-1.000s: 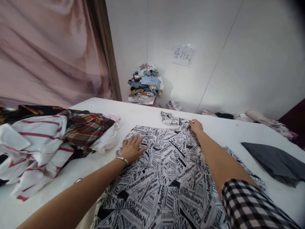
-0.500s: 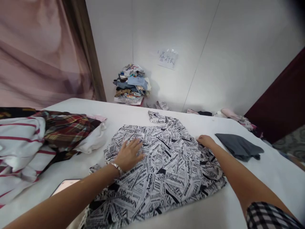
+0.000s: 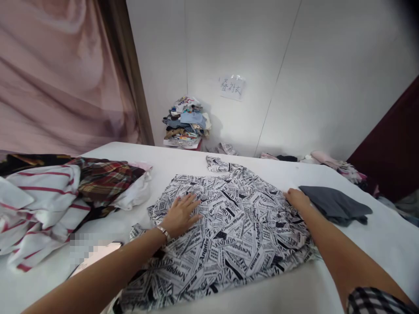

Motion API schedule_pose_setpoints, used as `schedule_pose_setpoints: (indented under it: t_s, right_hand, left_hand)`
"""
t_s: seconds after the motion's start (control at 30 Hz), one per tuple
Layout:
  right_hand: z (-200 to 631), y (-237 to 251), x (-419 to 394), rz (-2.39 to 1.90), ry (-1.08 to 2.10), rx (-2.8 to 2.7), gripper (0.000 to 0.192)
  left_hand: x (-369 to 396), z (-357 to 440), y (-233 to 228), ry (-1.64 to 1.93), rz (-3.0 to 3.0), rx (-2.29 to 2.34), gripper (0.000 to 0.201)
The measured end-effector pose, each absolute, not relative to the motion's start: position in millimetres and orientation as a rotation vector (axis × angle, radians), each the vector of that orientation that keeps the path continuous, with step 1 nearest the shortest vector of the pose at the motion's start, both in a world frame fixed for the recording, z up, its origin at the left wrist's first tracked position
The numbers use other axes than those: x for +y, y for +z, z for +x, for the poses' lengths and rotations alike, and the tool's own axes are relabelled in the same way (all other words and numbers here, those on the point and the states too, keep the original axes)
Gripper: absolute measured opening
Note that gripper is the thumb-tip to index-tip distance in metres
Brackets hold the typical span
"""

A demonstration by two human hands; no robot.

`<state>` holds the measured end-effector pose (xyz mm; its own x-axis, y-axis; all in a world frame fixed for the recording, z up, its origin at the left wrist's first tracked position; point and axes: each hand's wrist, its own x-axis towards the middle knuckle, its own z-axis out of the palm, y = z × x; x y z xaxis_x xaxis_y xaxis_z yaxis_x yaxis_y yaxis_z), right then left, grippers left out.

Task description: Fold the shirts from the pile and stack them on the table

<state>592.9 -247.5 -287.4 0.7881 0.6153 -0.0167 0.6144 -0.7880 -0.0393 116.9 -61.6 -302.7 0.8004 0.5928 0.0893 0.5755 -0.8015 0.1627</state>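
A black-and-white newspaper-print garment lies spread flat on the white table. My left hand, with a bracelet at the wrist, rests palm down with fingers apart on the garment's left part. My right hand lies flat on the garment's right edge, close to a folded dark grey cloth. Neither hand holds anything.
A heap of clothes, white with red stripes and red plaid, lies at the left. A phone sits near the front left. A stack of folded clothes stands against the wall; more garments lie at the far right.
My right hand slid from the collar at the top of the garment down and out to its right edge. The left hand stayed pressed in place. The view shifted.
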Motion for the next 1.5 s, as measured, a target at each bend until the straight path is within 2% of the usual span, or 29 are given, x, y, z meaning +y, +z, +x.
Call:
schedule_pose_setpoints:
  t_s: [0.13, 0.47, 0.63, 0.73, 0.9, 1.1, 1.27, 1.5]
  right_hand:
    - [579, -269, -197, -2.723, 0.029, -1.171, 0.037]
    - [509, -263, -11, -2.454, 0.128, -1.334, 0.043]
    - [487, -278, 33, -2.479, 0.255, -1.314, 0.042]
    - [480, -286, 42, -2.479, 0.313, -1.283, 0.036]
    - [485, -282, 40, -2.332, 0.329, -1.179, 0.012]
    - [504, -243, 4, -1.975, 0.269, -0.931, 0.032]
    - [508, -213, -60, -1.718, 0.319, -0.834, 0.034]
    - [506, -219, -164, -1.343, 0.577, -0.659, 0.038]
  left_hand:
    - [-48, 112, -306, 0.084, 2.758, 1.204, 0.062]
    - [-53, 108, -313, 0.069, 2.746, 1.233, 0.065]
    - [-56, 105, -313, 0.093, 2.75, 1.219, 0.066]
    - [-57, 105, -314, 0.127, 2.755, 1.213, 0.064]
    - [-56, 106, -312, 0.092, 2.733, 1.227, 0.065]
    - [-52, 107, -316, 0.113, 2.734, 1.212, 0.066]
    - [-49, 108, -314, 0.089, 2.72, 1.207, 0.066]
    - [-28, 131, -277, 0.02, 2.703, 1.254, 0.054]
